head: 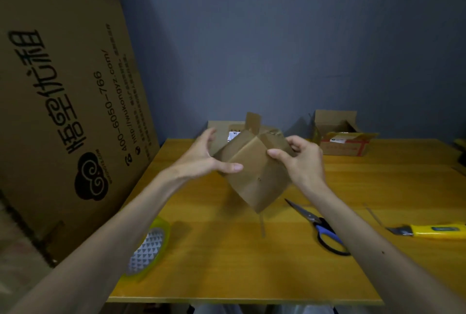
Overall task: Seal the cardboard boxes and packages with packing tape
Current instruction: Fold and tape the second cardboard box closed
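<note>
A small brown cardboard box [254,175] is held tilted above the yellow table [227,263], one corner pointing down. My left hand [206,157] grips its left side, thumb pressed on the near flap. My right hand [302,160] grips its right side, thumb on the top flap. One small flap stands up at the box's far end. A roll of clear packing tape [148,248] lies at the table's left edge, below my left forearm.
Blue-handled scissors [320,225] lie under my right forearm. A yellow utility knife [433,231] lies at the right. An open box with red tape [343,137] stands at the back right, another box [222,129] behind the held one. A large printed carton [63,112] leans on the left.
</note>
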